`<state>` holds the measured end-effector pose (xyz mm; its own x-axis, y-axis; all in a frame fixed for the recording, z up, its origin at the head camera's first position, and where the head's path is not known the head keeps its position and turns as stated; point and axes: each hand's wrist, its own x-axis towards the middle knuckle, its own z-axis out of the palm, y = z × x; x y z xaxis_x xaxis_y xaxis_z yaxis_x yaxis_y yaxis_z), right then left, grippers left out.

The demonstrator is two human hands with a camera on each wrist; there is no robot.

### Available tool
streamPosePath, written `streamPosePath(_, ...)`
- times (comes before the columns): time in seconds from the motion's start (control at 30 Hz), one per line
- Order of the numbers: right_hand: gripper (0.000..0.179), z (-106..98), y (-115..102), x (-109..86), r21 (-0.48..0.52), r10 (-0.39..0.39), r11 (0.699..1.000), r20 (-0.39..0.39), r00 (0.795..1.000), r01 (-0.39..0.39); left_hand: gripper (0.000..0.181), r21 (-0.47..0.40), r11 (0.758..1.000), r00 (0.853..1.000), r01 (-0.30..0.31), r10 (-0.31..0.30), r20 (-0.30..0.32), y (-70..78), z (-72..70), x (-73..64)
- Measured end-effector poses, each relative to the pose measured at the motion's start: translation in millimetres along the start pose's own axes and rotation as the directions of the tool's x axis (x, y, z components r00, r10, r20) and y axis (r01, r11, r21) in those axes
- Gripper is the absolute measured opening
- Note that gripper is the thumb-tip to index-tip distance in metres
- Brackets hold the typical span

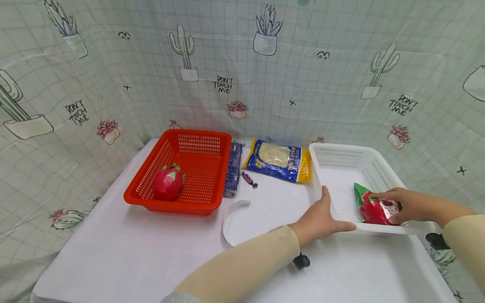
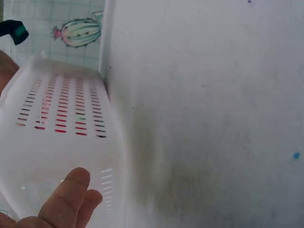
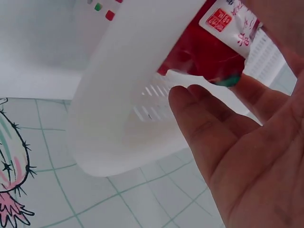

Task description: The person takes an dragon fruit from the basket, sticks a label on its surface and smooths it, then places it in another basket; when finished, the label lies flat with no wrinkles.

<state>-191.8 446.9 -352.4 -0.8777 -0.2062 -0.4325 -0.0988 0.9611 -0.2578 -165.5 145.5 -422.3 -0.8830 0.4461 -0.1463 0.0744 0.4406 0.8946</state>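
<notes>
In the head view, a white plastic basket stands at the right of the table. My left hand rests at its near left corner, thumb along the front rim and fingers spread; in the left wrist view its fingertips touch the outer wall. Inside the basket, at the near right, lies a shiny red-and-green packet with a white label. My right hand reaches over the near right rim and holds the packet between thumb and fingers. The right wrist view shows the packet beside the spread fingers.
A red basket with a dragon fruit stands at the left. Between the baskets lie a dark blue flat pack, a blue-and-yellow food bag, a purple wrapped candy and a curved white strip. A patterned curtain hangs behind.
</notes>
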Motion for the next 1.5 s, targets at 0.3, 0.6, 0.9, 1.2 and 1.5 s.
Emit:
streamPosePath(0.3, 0.083, -0.9, -13.0, 0.5, -0.055, -0.041, 0.998, -0.066, 0.997, 0.037, 0.091, 0.233, 0.948, 0.974, -0.217, 0.194, 0.120, -6.6, -70.8, -22.0)
streamPosePath(0.6, 0.069, -8.2, -91.9, -17.6, -0.252, -0.084, 0.968, -0.344, 0.935, -0.006, 0.057, 0.366, 0.876, 0.919, -0.313, 0.377, -0.118, -30.3, -167.0, -111.1)
streamPosePath(0.9, 0.049, 30.5, -193.9, -25.8, -0.284, -0.360, 0.930, -0.580, 0.730, 0.233, 0.060, 0.585, 0.809, 0.692, 0.060, 0.388, -0.608, -100.3, -278.9, -176.6)
streamPosePath(1.2, 0.040, 64.8, -243.1, -17.1, -0.271, -0.441, 0.897, -0.519, 0.732, 0.348, 0.109, 0.269, 0.844, 0.765, 0.464, -0.229, -0.602, -178.6, -347.6, -209.8)
streamPosePath(1.5, 0.034, 75.7, -263.6, 1.4, -0.270, -0.482, 0.876, -0.491, 0.726, 0.399, 0.110, 0.002, 0.901, 0.764, 0.433, -0.366, -0.531, -195.9, -350.9, -207.6)
